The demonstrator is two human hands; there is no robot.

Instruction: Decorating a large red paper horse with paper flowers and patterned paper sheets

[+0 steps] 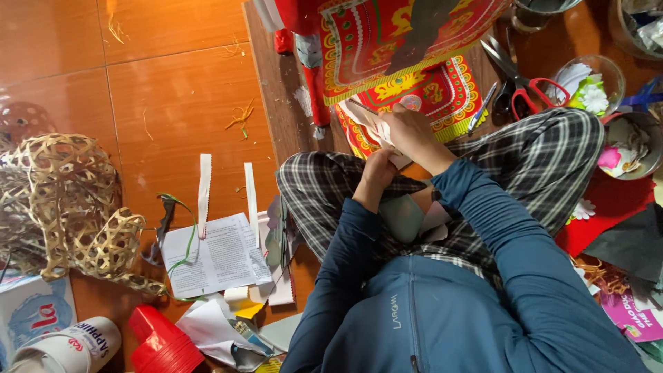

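**Both hands close on a folded paper piece above the lap**

The left hand and right hand meet over the checked-trouser knees, fingers clamped on a pale folded paper piece. It is held up off the lap, likely so its edges can be worked from both sides. Just beyond the fingers a red-and-yellow ornate printed paper sheet lies flat on a brown wooden board. Red-handled scissors rest to the right of the fingers, within reach. Well to the left, on the orange tiled floor, sit a woven bamboo lattice frame and white printed pages.
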